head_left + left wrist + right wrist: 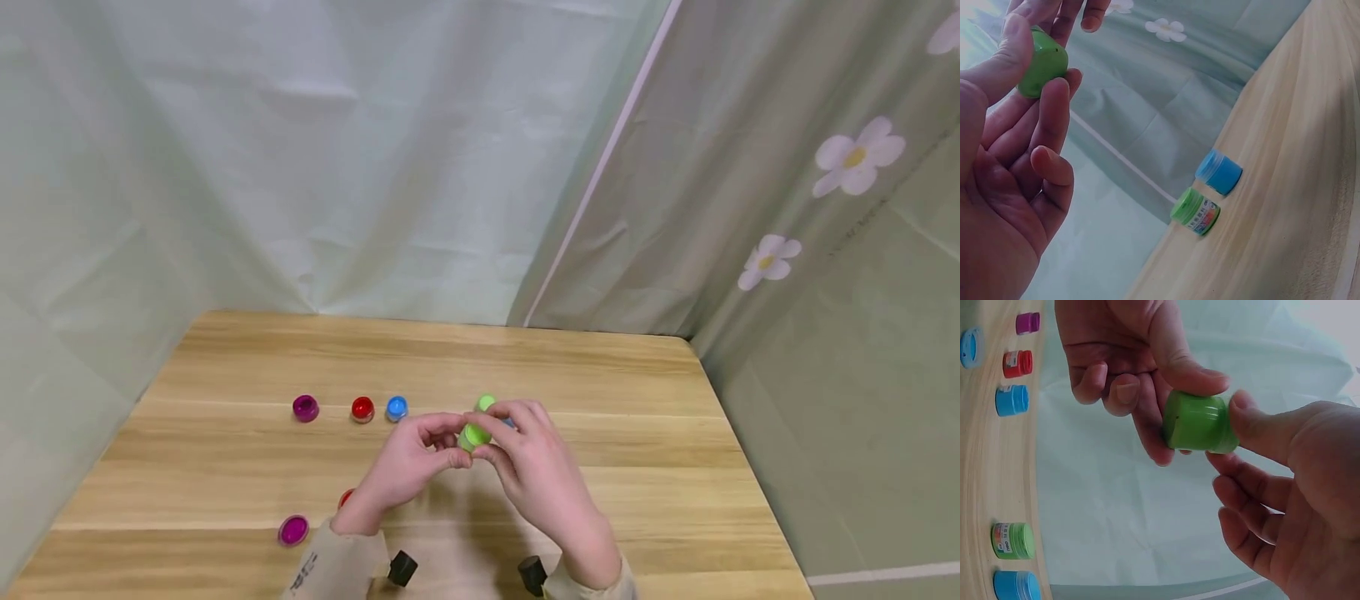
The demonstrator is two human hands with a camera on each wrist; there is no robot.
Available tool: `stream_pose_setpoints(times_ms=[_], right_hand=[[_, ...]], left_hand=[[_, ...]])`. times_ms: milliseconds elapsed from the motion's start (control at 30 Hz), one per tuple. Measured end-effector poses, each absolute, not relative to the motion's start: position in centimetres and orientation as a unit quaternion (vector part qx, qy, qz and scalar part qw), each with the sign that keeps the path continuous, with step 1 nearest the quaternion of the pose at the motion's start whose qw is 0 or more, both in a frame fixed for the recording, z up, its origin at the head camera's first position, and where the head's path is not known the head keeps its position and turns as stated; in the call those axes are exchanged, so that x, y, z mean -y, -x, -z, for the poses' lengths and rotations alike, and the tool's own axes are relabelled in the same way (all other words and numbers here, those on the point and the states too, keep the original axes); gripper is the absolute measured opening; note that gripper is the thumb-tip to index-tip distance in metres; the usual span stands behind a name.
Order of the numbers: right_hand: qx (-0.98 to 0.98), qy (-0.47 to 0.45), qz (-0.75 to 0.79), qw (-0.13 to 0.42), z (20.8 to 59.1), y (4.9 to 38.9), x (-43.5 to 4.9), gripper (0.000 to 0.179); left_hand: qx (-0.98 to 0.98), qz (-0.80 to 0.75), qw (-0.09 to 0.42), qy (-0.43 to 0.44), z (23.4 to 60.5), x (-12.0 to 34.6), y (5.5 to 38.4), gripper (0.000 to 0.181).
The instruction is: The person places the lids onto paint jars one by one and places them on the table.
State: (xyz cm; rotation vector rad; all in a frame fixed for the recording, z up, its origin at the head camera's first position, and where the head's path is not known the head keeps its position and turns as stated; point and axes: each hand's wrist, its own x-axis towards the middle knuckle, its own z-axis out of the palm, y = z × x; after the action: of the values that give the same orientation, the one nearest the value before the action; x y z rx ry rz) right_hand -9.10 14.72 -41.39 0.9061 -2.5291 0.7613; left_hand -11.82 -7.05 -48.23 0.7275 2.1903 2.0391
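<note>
A small green paint jar (1196,422) is held up above the table between both hands. My left hand (405,462) grips the rounded base end between thumb and fingers. At the other end, the thumb and fingers of my right hand (536,467) pinch the rim, where the lid sits. In the head view the jar's pale green top (474,437) faces up between the fingertips. Behind the hands stand a second green jar (1195,211) with a printed label and a blue jar (1219,171), both lidded; my right hand partly hides the blue one in the head view.
Left of the hands stand three lidless jars in a row: purple (305,408), red (362,409) and blue (397,408). Nearer lie a purple lid (293,530) and a red lid (346,497), partly behind my left wrist. A blue lid (971,347) lies on the wooden table (637,517). Curtains hang behind.
</note>
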Motion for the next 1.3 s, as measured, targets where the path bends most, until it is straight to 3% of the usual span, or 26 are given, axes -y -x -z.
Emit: stream_pose_setpoints(times_ms=[333,433,700,967,1100,1300], right_hand=[[0.896,-0.33,-0.232,0.187,41.2,9.0,-14.3,0.045],[0.899,-0.328,-0.227,0.182,41.3,8.7,-14.3,0.043],[0.896,-0.275,-0.299,0.18,41.3,8.5,-14.2,0.029],[0.879,-0.309,-0.295,0.211,41.4,8.8,-13.8,0.028],[0.865,-0.344,-0.294,0.218,41.5,8.9,-13.7,0.038],[0.852,-0.387,-0.27,0.229,41.6,9.1,-13.7,0.066]], left_hand=[[-0.683,-0.68,0.081,-0.256,47.9,7.2,11.7,0.035],[-0.686,-0.675,0.081,-0.259,48.0,7.3,11.4,0.037],[-0.719,-0.661,0.017,-0.213,47.7,6.9,11.3,0.035],[-0.693,-0.678,0.054,-0.24,47.1,7.1,11.7,0.034],[-0.675,-0.683,0.062,-0.273,47.2,7.4,11.9,0.032],[-0.677,-0.663,0.09,-0.307,47.3,7.8,11.9,0.026]])
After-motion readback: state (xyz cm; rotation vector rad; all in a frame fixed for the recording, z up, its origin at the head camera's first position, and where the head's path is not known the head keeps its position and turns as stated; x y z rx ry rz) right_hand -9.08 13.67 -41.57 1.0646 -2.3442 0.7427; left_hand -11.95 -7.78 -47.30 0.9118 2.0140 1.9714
